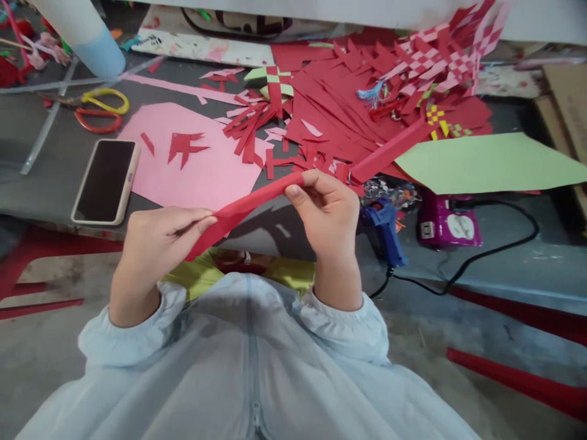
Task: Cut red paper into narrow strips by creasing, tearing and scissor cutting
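A long red paper strip is stretched between my two hands above the table's near edge. My left hand pinches its lower left part between thumb and fingers, and the strip's end hangs below that grip. My right hand pinches the upper right end. Behind the strip lies a pink paper sheet with a small red cut-out on it. Loose red paper strips and scraps are heaped beyond my right hand, in front of a stack of red paper.
A phone and scissors are on the left. On the right lie a blue glue gun with its black cord, a purple box and a green paper sheet. Woven red-and-pink pieces are piled at the back.
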Available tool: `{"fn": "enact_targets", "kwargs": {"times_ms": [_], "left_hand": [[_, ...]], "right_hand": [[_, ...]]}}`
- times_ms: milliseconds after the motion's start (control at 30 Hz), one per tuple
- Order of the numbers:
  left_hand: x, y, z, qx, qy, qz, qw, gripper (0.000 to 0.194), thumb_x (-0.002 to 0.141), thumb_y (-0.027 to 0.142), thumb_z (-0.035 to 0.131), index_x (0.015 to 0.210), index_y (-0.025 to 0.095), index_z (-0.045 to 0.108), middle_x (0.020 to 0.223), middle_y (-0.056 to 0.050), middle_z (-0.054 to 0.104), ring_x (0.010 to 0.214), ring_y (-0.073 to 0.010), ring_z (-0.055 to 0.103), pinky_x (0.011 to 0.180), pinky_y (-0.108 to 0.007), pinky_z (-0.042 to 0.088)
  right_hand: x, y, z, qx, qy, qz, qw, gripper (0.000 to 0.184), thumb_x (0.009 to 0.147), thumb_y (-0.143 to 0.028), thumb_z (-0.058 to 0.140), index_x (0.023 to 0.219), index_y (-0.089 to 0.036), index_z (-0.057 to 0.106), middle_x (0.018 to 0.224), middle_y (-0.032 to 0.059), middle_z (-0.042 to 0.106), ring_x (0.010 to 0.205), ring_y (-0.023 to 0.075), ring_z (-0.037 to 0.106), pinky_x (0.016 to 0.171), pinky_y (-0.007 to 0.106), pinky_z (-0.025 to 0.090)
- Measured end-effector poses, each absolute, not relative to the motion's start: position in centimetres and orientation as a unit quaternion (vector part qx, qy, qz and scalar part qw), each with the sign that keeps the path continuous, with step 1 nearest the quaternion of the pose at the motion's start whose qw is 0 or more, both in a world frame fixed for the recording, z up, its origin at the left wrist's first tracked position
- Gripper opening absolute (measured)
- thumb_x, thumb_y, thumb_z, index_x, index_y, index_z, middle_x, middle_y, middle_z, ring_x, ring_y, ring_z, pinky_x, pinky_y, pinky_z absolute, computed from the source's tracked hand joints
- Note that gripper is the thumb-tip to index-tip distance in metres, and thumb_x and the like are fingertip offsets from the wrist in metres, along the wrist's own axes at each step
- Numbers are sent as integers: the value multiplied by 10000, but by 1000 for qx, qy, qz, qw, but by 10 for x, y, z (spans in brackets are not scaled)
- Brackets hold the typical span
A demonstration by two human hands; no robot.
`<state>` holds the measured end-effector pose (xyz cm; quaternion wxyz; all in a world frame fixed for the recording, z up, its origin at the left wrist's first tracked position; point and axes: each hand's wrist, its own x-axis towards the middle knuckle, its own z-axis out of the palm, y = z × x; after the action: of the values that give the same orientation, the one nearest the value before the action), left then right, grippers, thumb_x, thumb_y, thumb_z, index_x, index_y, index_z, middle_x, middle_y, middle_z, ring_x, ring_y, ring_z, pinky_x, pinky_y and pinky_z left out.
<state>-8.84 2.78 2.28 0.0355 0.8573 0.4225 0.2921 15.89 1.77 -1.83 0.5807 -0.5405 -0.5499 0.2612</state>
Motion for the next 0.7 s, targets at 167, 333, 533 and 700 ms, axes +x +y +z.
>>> {"fn": "enact_targets", "kwargs": {"times_ms": [167, 333, 533, 700], "left_hand": [[-81, 23, 23, 849, 437, 289, -68, 98, 923, 271, 656, 898, 241, 746, 843, 31, 803, 677, -150, 745, 514, -250, 474], [-76, 18, 24, 860, 425, 246, -139, 112, 926, 239, 630, 964, 240, 735, 844, -8, 797, 742, -201, 753, 588, -303, 511], [-68, 13, 32, 878, 382, 242, -158, 122, 931, 172, 597, 926, 243, 695, 865, -4, 797, 779, -198, 762, 628, -311, 562], [-70, 11, 32, 886, 366, 241, -149, 121, 922, 149, 609, 984, 228, 676, 898, -21, 797, 833, -201, 767, 682, -323, 589]], "right_hand": [[157, 12, -6, -597, -559, 37, 574, 204, 881, -407, 693, 970, -224, 681, 869, 58, 648, 777, 191, 601, 726, 367, 521], [149, 5, 10, -535, -712, -59, 451, 158, 923, -320, 646, 1043, -260, 728, 987, 89, 660, 918, 236, 582, 872, 435, 481], [140, 9, 6, -492, -793, -13, 358, 186, 964, -319, 574, 1078, -279, 715, 1118, 77, 693, 1109, 253, 529, 956, 436, 419], [141, 10, 4, -473, -807, 13, 353, 176, 963, -299, 580, 1065, -258, 717, 1087, 67, 717, 1082, 234, 543, 954, 417, 408]]}}
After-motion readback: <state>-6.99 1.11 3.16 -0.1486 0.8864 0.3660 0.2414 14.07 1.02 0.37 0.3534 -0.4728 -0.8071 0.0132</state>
